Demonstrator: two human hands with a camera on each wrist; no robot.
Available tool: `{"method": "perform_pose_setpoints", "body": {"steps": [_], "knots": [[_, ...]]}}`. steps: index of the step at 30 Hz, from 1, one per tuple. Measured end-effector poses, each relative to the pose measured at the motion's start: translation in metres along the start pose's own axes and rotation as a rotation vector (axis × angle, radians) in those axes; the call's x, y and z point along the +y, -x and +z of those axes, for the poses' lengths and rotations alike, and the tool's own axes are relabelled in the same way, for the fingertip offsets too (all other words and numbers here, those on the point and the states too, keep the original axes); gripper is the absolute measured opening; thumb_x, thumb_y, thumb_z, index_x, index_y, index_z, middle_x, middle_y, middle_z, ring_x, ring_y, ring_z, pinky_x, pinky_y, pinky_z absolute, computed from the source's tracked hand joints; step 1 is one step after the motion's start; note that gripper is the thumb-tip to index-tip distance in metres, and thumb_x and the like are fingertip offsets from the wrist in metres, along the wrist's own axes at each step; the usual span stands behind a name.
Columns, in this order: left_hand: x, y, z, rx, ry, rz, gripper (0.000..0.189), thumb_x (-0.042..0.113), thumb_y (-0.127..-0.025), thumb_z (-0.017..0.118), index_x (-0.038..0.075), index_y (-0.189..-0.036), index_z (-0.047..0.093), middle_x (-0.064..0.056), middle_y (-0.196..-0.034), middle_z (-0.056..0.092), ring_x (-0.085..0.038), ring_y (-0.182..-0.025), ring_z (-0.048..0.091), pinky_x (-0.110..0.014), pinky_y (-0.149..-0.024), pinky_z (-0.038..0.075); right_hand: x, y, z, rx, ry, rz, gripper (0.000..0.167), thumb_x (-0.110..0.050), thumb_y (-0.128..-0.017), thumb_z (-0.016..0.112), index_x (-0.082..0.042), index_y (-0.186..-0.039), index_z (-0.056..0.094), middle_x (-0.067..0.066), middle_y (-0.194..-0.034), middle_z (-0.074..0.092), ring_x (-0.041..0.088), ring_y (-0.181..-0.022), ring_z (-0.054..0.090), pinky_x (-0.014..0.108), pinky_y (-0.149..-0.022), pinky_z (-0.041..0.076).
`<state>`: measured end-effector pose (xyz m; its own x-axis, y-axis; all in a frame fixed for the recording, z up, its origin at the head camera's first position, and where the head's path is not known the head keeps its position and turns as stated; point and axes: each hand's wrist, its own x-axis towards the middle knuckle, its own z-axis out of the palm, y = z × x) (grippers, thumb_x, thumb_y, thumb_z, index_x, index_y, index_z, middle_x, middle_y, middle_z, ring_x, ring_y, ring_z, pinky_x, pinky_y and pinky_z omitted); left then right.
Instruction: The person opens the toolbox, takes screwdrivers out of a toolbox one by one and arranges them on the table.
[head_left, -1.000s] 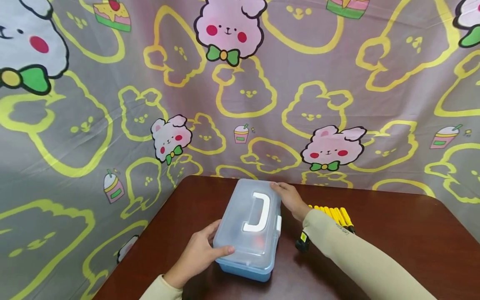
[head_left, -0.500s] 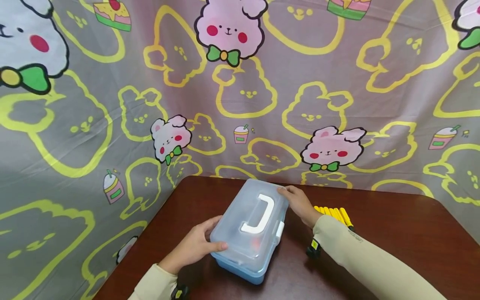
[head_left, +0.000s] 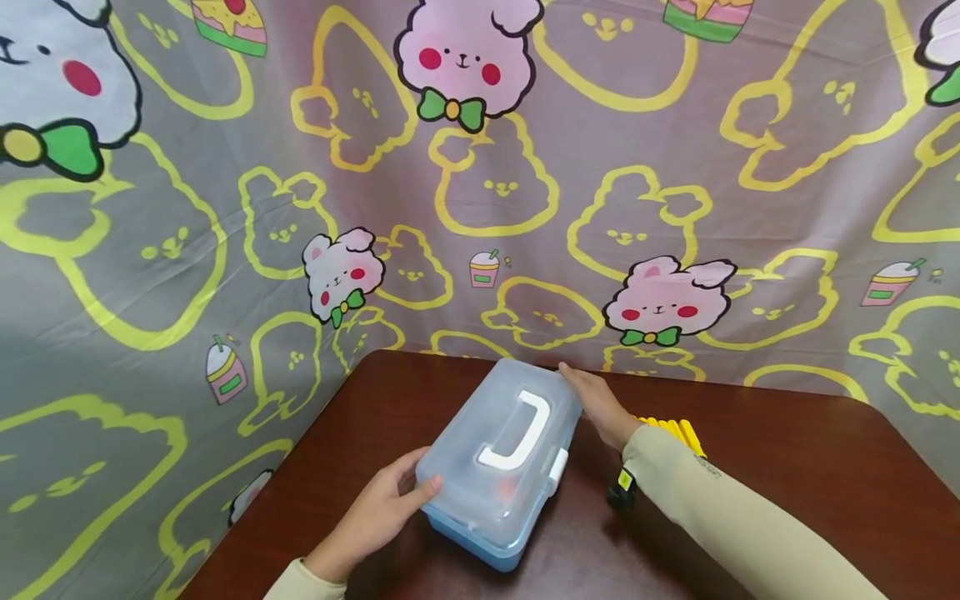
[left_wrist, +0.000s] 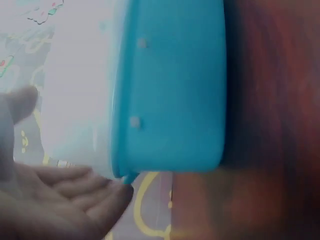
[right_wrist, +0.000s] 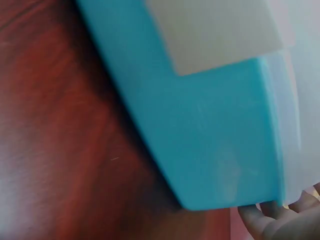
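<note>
A toolbox-style plastic case [head_left: 495,467] with a blue base, a cloudy see-through lid, a white handle [head_left: 517,429] and a white side latch [head_left: 557,472] stands shut and slantwise on the table. My left hand [head_left: 386,500] is at its near left corner, thumb tip at the lid's edge in the head view. The left wrist view shows that hand [left_wrist: 60,195] with fingers spread loosely beside the case. At the far right corner is my right hand [head_left: 596,400]; its fingertips [right_wrist: 255,220] lie against the case's end in the right wrist view. Something reddish shows faintly through the lid.
A row of several yellow pen-like sticks [head_left: 678,433] lies on the dark brown table [head_left: 787,442], partly behind my right sleeve [head_left: 720,500]. A patterned curtain [head_left: 525,208] closes off the back and left side of the table.
The case has turned clockwise, its far end moving right together with my right hand. My left hand has drawn a little left, its thumb moving back from the lid to its edge.
</note>
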<state>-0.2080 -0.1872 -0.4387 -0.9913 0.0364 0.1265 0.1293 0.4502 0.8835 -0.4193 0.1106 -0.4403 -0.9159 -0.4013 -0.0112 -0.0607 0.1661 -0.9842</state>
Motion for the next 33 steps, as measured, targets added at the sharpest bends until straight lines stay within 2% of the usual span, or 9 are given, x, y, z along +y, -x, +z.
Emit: {"method": "perform_pose_setpoints", "body": {"steps": [3, 7, 10, 13, 17, 21, 26, 33], "knots": [[-0.001, 0.005, 0.004, 0.023, -0.059, -0.054, 0.07, 0.046, -0.094, 0.062, -0.005, -0.139, 0.046, -0.02, -0.135, 0.053, -0.032, -0.122, 0.053, -0.049, -0.098, 0.043, -0.003, -0.007, -0.004, -0.016, -0.019, 0.046, 0.064, -0.055, -0.094, 0.054, -0.012, -0.141, 0.049, 0.01, -0.137, 0.049, 0.029, -0.124, 0.046, 0.052, -0.106, 0.034], [-0.003, 0.01, 0.008, -0.043, -0.134, -0.113, 0.077, 0.052, -0.096, 0.054, -0.01, -0.14, 0.043, -0.024, -0.134, 0.053, -0.034, -0.121, 0.053, -0.053, -0.097, 0.043, -0.006, -0.011, -0.009, -0.04, -0.027, 0.079, 0.064, -0.054, -0.092, 0.059, -0.012, -0.139, 0.05, 0.009, -0.136, 0.05, 0.03, -0.123, 0.047, 0.053, -0.106, 0.033], [-0.004, 0.012, 0.01, -0.074, -0.15, -0.128, 0.076, 0.053, -0.097, 0.051, -0.011, -0.138, 0.045, -0.023, -0.13, 0.056, -0.034, -0.12, 0.054, -0.055, -0.096, 0.042, -0.006, -0.011, -0.01, -0.052, -0.033, 0.077, 0.066, -0.055, -0.09, 0.061, -0.012, -0.138, 0.05, 0.009, -0.136, 0.049, 0.03, -0.123, 0.047, 0.053, -0.106, 0.033], [-0.006, 0.012, 0.011, -0.053, -0.146, -0.119, 0.072, 0.052, -0.098, 0.05, -0.01, -0.135, 0.05, -0.02, -0.127, 0.059, -0.033, -0.119, 0.053, -0.057, -0.096, 0.041, -0.005, -0.01, -0.008, -0.052, -0.046, 0.072, 0.066, -0.055, -0.089, 0.062, -0.013, -0.138, 0.05, 0.008, -0.136, 0.049, 0.029, -0.123, 0.047, 0.052, -0.107, 0.033], [-0.008, 0.012, 0.011, -0.019, -0.087, -0.102, 0.063, 0.046, -0.1, 0.05, -0.008, -0.132, 0.053, -0.016, -0.123, 0.062, -0.032, -0.118, 0.054, -0.057, -0.097, 0.04, -0.005, -0.007, -0.008, -0.045, -0.035, 0.057, 0.062, -0.052, -0.093, 0.059, -0.012, -0.139, 0.05, 0.009, -0.137, 0.049, 0.029, -0.124, 0.047, 0.051, -0.107, 0.033], [-0.009, 0.008, 0.008, -0.037, 0.025, -0.094, 0.058, 0.039, -0.102, 0.05, -0.01, -0.134, 0.05, -0.017, -0.124, 0.061, -0.032, -0.117, 0.055, -0.053, -0.095, 0.045, -0.006, -0.003, -0.012, -0.043, -0.032, 0.061, 0.057, -0.048, -0.097, 0.055, -0.011, -0.14, 0.05, 0.01, -0.138, 0.048, 0.029, -0.125, 0.046, 0.05, -0.107, 0.033], [-0.013, 0.0, 0.002, -0.063, 0.146, -0.115, 0.06, 0.037, -0.103, 0.048, -0.014, -0.134, 0.046, -0.021, -0.126, 0.058, -0.033, -0.12, 0.053, -0.052, -0.096, 0.044, -0.005, 0.001, -0.014, -0.056, -0.074, 0.08, 0.061, -0.051, -0.095, 0.056, -0.011, -0.141, 0.05, 0.009, -0.139, 0.048, 0.027, -0.125, 0.046, 0.049, -0.107, 0.033], [-0.021, -0.007, 0.0, -0.053, 0.204, -0.139, 0.062, 0.037, -0.102, 0.05, -0.019, -0.131, 0.046, -0.023, -0.124, 0.058, -0.032, -0.12, 0.053, -0.047, -0.098, 0.044, 0.002, 0.011, -0.02, -0.081, -0.042, 0.057, 0.062, -0.054, -0.096, 0.051, -0.013, -0.144, 0.047, 0.009, -0.139, 0.048, 0.028, -0.125, 0.046, 0.051, -0.107, 0.033]]}}
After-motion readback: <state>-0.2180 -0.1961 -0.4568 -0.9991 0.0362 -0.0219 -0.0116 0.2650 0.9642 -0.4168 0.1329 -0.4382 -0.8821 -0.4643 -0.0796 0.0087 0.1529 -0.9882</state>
